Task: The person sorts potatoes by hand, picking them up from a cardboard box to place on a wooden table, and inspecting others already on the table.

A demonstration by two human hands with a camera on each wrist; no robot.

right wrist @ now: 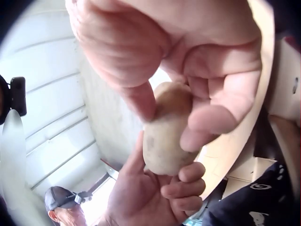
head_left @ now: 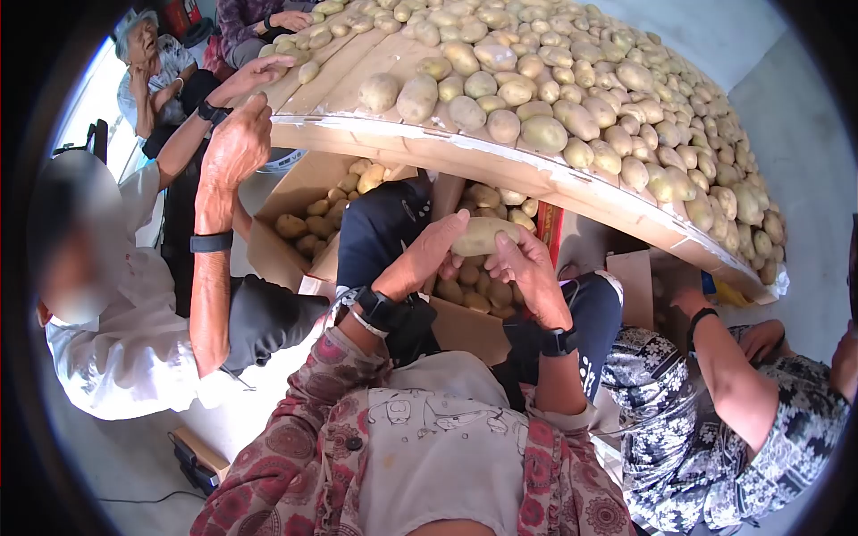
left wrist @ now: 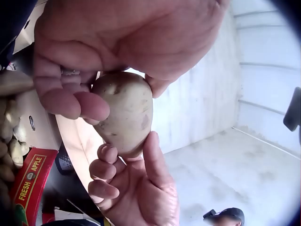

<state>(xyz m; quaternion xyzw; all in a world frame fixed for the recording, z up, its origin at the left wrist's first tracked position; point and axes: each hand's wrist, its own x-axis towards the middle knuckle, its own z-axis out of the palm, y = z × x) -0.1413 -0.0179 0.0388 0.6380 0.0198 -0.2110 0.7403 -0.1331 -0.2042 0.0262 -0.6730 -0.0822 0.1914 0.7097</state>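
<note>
One pale yellow potato [head_left: 483, 237] is pinched between both hands, above the boxes and below the table edge. The left hand [head_left: 424, 259] grips one end with thumb and fingers, and the right hand [head_left: 531, 279] the other. In the left wrist view the potato [left wrist: 126, 113] shows a small dent and a faint dark patch; the left hand [left wrist: 127, 42] is at its top and the right hand [left wrist: 138, 190] at its bottom. The right wrist view has the potato [right wrist: 169, 132] between the right hand [right wrist: 174, 47] above and the left hand [right wrist: 150, 197] below.
Many potatoes [head_left: 572, 116] cover the cardboard-topped table [head_left: 357, 76]. Open boxes of potatoes [head_left: 304, 228] stand beneath its edge, near a red carton panel [left wrist: 33, 186]. A neighbour's raised fist and forearm [head_left: 213, 259] are at the left; another person's arm [head_left: 733, 375] reaches in at the right.
</note>
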